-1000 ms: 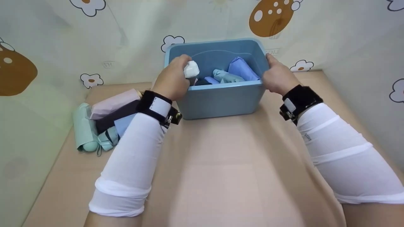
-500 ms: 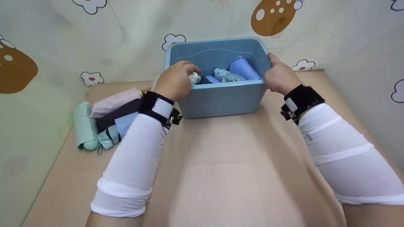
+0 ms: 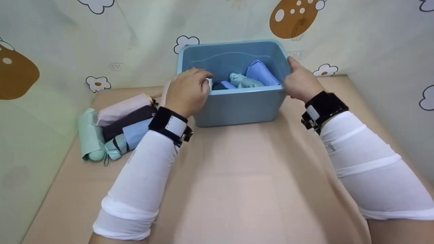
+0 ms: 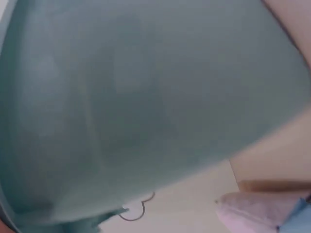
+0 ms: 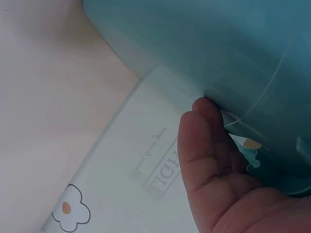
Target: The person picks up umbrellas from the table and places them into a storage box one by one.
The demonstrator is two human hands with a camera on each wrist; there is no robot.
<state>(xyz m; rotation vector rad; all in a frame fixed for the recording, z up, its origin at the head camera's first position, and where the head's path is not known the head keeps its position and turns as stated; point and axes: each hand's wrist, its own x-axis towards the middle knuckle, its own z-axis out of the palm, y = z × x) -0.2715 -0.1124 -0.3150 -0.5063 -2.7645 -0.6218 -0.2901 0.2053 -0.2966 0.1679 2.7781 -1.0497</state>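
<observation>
Blue bin (image 3: 237, 108) stands on the table (image 3: 230, 186), near-left corner hidden behind the left hand (image 3: 190, 89), whose grasp I cannot tell; right hand (image 3: 301, 81) grips its right side, finger pads (image 5: 189, 128) visible only from that wrist.

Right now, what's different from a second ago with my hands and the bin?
Your left hand has lowered the white bundle into the left end of the bin; only a sliver shows, so I can't tell whether you've let go. Your right hand stays on the bin's right end; the bin and the umbrellas on the left look unmoved.
</observation>
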